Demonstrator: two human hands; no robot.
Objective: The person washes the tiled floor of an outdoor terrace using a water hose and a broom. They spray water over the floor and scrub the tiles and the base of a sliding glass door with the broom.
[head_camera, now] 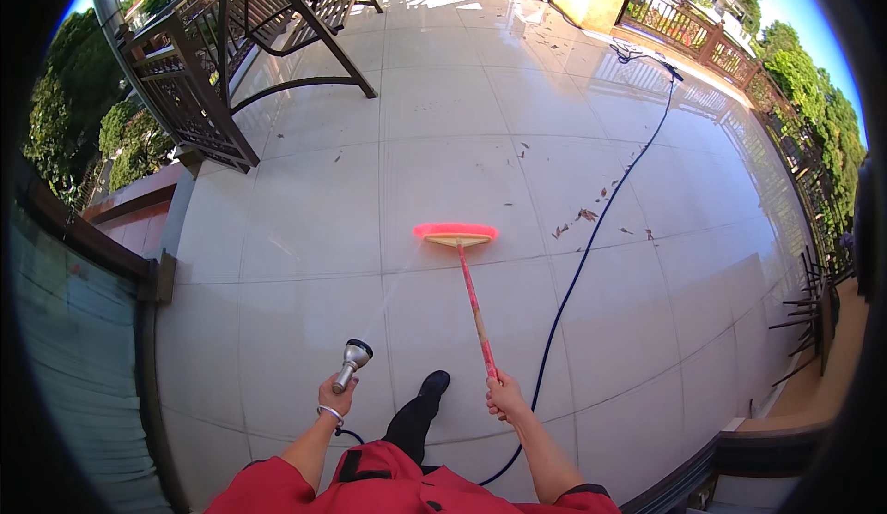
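Note:
My left hand (337, 395) grips the metal spray nozzle (355, 356) of a hose, and a thin jet of water runs from it towards the broom head. In my right hand (504, 396) is the red, worn pole (475, 306) of a push broom. Its pink bristles (455, 229), on a cream head, rest on the pale tiled floor (312, 223) ahead of me. The dark blue hose (578, 271) curves across the tiles to my right, and a short piece of hose shows below my left wrist.
A dark swing-seat frame (305, 84) stands at the upper left. Dry leaves (586, 215) lie scattered beside the hose. A railing (714, 39) borders the right side, with dark thin-legged furniture (811, 306) near it. Glass with a curtain (76, 375) is at the left.

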